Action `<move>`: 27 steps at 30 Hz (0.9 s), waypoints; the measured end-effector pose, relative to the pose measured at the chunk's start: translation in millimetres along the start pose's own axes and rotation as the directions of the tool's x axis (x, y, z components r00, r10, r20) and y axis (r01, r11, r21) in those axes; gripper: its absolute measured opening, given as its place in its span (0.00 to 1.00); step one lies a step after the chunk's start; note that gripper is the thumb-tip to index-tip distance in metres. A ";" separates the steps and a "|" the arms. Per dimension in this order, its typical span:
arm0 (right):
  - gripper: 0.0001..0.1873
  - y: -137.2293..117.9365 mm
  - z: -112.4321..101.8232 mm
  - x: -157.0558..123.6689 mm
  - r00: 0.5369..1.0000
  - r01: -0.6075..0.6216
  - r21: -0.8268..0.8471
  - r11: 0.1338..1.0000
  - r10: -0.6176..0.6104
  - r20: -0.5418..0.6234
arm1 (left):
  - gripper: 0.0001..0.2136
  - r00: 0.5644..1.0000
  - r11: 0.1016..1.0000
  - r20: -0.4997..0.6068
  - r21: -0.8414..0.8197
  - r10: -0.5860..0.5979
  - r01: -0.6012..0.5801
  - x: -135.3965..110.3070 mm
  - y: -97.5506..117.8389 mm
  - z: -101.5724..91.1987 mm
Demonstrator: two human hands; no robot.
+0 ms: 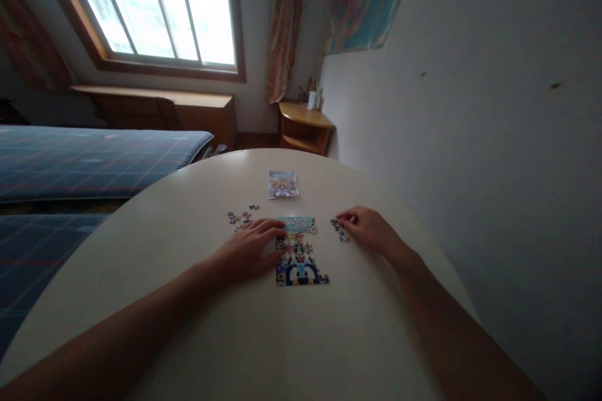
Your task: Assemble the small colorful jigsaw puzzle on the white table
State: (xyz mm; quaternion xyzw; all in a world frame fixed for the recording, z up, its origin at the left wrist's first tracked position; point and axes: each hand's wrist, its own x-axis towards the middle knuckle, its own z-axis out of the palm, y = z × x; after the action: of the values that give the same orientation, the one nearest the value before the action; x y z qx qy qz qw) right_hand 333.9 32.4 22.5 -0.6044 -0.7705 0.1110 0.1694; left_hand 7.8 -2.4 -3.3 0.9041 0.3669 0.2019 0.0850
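A partly joined jigsaw puzzle (302, 272) lies flat on the white round table (301, 338), showing a blue cartoon dog and a light-blue lettered strip at its far end. Across its left edge rests my left hand (256, 244), fingers stretched out and covering part of that side. To the right, my right hand (369, 229) pinches at the edge of a small cluster of puzzle pieces (340, 232), apart from the main puzzle. Thumb and forefinger meet on a piece there, and the fingers hide some of it. Loose puzzle pieces (232, 218) lie beyond my left hand, partly covered by it.
A printed picture packet (283, 185) lies farther back on the table. To the left stands a bed with a plaid blue cover (94, 160). A corner shelf (305, 119) stands behind the table, and a white wall (493, 156) runs along the right.
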 end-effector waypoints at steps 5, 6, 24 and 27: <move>0.10 -1.3 -8.3 -2.1 0.997 -0.076 -0.028 0.997 0.077 0.012 | 0.15 1.000 1.000 -0.015 -0.008 0.003 -0.003 0.6 1.5 -0.4; 0.10 -2.1 -9.1 -2.8 0.996 -0.084 -0.026 0.996 0.085 0.022 | 0.15 1.000 1.000 -0.014 -0.006 -0.001 0.001 0.7 2.0 -0.8; 0.12 -3.2 -13.5 -5.8 0.991 -0.083 -0.005 0.997 0.083 0.102 | 0.15 1.000 1.000 0.007 0.002 -0.004 0.004 0.2 0.9 -0.9; 0.12 -5.7 -13.9 -7.0 0.991 -0.061 0.001 0.998 0.060 0.123 | 0.15 1.000 1.000 -0.011 -0.002 0.001 -0.001 0.1 0.1 0.0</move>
State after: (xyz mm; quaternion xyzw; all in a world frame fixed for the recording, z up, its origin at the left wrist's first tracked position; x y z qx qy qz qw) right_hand 335.8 23.7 36.5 -0.6191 -0.7605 0.1550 0.1197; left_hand 7.9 -2.4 -3.3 0.9030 0.3668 0.2074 0.0835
